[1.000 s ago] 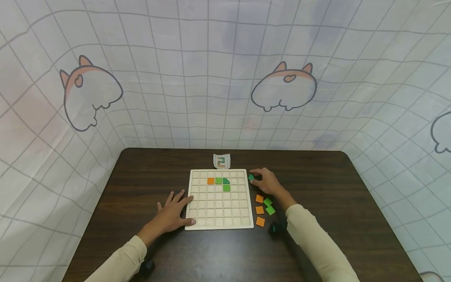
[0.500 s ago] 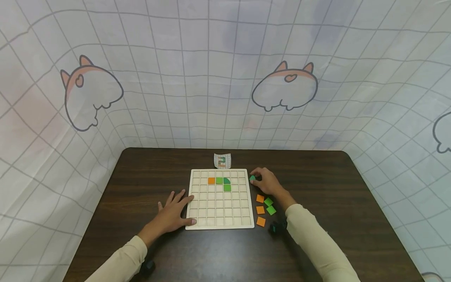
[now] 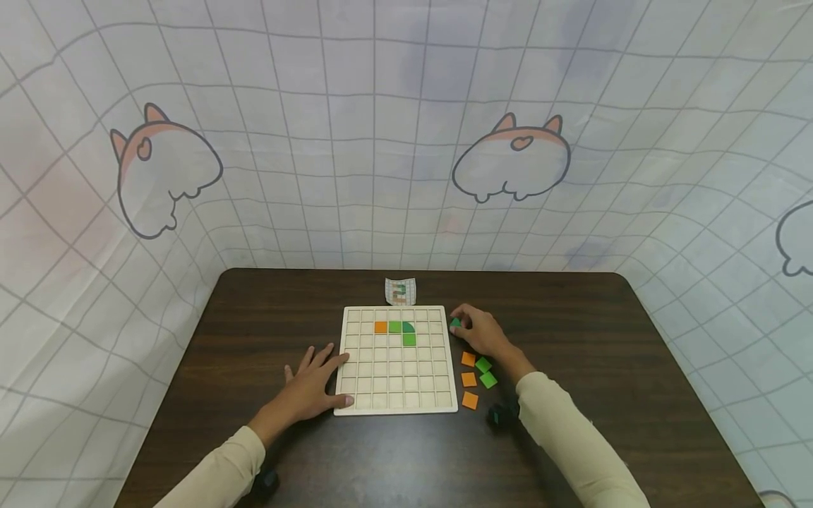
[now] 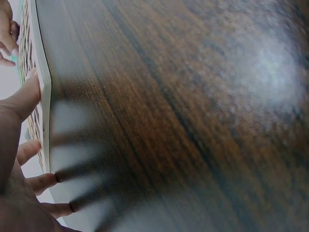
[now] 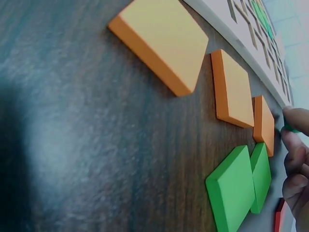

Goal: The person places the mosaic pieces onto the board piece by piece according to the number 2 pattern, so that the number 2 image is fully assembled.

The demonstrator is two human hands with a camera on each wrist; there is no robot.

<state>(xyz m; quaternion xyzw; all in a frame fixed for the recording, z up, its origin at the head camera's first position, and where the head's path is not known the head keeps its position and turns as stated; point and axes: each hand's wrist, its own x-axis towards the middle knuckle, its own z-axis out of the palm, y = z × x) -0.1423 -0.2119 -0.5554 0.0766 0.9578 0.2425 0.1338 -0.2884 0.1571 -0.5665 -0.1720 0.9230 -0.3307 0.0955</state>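
A cream grid board (image 3: 396, 381) lies on the table, with an orange square tile (image 3: 380, 327), two light green square tiles (image 3: 409, 340) and a dark green round-edged tile (image 3: 408, 327) in its upper cells. My left hand (image 3: 310, 389) is spread at the board's left side, thumb and index finger resting on its edge. Past the upper right edge, my right hand (image 3: 480, 330) pinches a small dark green piece (image 3: 455, 322) between thumb and fingers. In the right wrist view, those fingers cover most of the piece.
Right of the board lie several loose tiles: three orange squares (image 3: 468, 379) and two light green squares (image 3: 488, 379). A red piece (image 5: 278, 216) shows under the right hand in the right wrist view. A small printed card (image 3: 400, 291) sits behind the board.
The dark green piece has turned slightly between my right fingers and sits a touch farther from the board. My left hand has stayed in place on the board's edge.
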